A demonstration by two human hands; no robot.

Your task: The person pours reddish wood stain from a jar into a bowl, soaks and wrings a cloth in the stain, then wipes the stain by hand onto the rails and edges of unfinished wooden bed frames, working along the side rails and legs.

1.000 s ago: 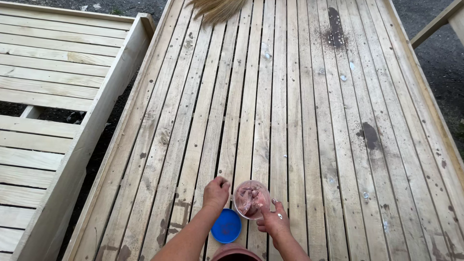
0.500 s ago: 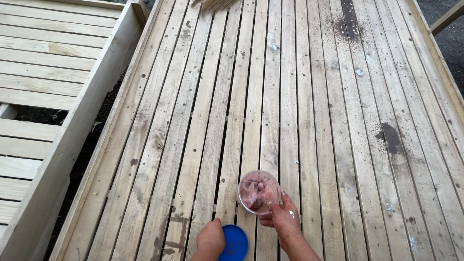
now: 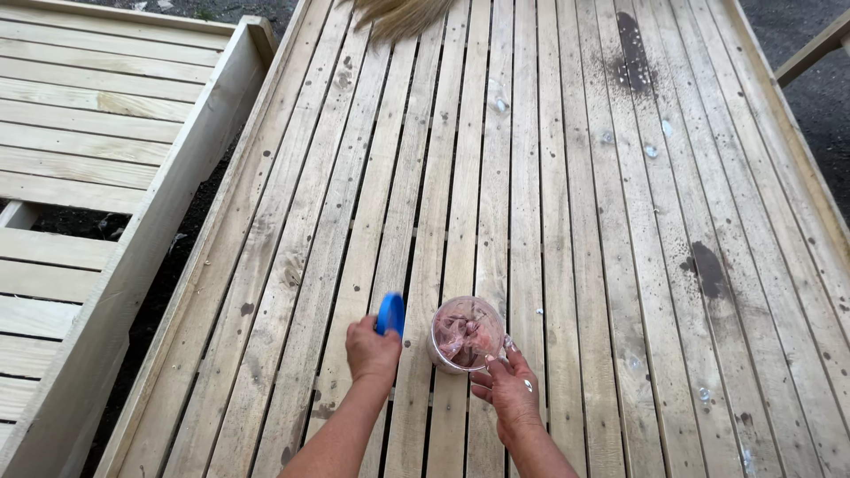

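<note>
- A second slatted wooden frame [image 3: 80, 168] of pale planks lies at the far left, with a strip of dark ground between it and the main platform.
- The slatted wooden platform [image 3: 567, 221] fills most of the view; its boards run away from the camera and are marked with dark specks.
- The left hand [image 3: 372, 350] is low in the view, left of centre, seen from the back with its fingers curled closed around the blue round lid [image 3: 390, 314], which stands on edge above the knuckles.
- Just right of the lid, apart from it by a narrow gap, is the clear round container [image 3: 465, 334], open at the top, with pinkish-brown contents inside; it sits low over the platform's boards.
- The right hand [image 3: 509, 389] grips the container from below and from the right, its fingers bent around the wall.
- A tuft of pale straw-like bristles [image 3: 403, 16] shows at the top edge.
- Dark stains [image 3: 708, 270] mark the boards on the right, and another lies near the far end.
</note>
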